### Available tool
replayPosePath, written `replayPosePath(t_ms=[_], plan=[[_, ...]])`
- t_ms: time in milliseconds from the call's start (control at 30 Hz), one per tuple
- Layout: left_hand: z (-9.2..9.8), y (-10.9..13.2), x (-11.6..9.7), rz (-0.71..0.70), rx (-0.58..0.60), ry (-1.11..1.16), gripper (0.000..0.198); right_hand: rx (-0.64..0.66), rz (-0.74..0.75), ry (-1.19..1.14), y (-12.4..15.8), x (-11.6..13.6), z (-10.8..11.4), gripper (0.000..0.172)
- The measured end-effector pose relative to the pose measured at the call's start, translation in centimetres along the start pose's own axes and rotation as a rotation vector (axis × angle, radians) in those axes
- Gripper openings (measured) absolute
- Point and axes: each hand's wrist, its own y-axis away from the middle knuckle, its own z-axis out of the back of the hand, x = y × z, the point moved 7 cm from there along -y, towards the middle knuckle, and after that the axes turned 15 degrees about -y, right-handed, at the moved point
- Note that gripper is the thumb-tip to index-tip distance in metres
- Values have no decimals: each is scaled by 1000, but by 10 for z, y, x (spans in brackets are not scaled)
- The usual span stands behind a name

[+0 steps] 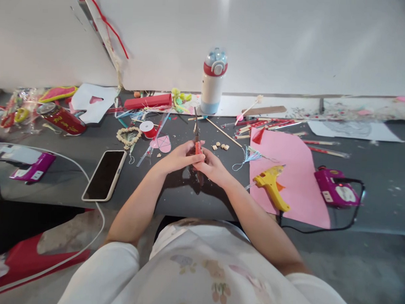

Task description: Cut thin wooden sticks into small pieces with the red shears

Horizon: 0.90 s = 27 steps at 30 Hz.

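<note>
Above the front middle of the dark table, my two hands are together around a pair of scissors (197, 136). Its blades point away from me and its handle is red-orange. My left hand (181, 158) is closed at the handle, thumb lying across it. From the other side, my right hand (214, 165) is closed on the same handle, its fingers partly hidden. Just beyond my right hand lie several small pale pieces (220, 146). To the left of my hands are a pink paper piece (163, 143) and a spool with red thread (148, 129).
A bottle (212, 83) stands at the back. On the right, a yellow glue gun (272, 185) rests on pink sheet (301, 173), near a purple power strip (337, 187). On the left are a phone (104, 176), a red can (62, 119) and a white cable (79, 166).
</note>
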Motion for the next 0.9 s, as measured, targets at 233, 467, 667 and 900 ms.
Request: replayPosePath(t_ms=[233,467,667,900], plan=[[-14,-5,1,41,78,163,70,-23,1,72,-2,-2,4,35],[-11,-6,-1,45,-27,199,54,5,46,58,-2,2,0,29],[-11,-5,-2,60,-78,218,46,6,102,45,-3,2,-2,27],[-12,-4,-2,40,-70,236,42,15,72,62,-3,-1,-1,29]])
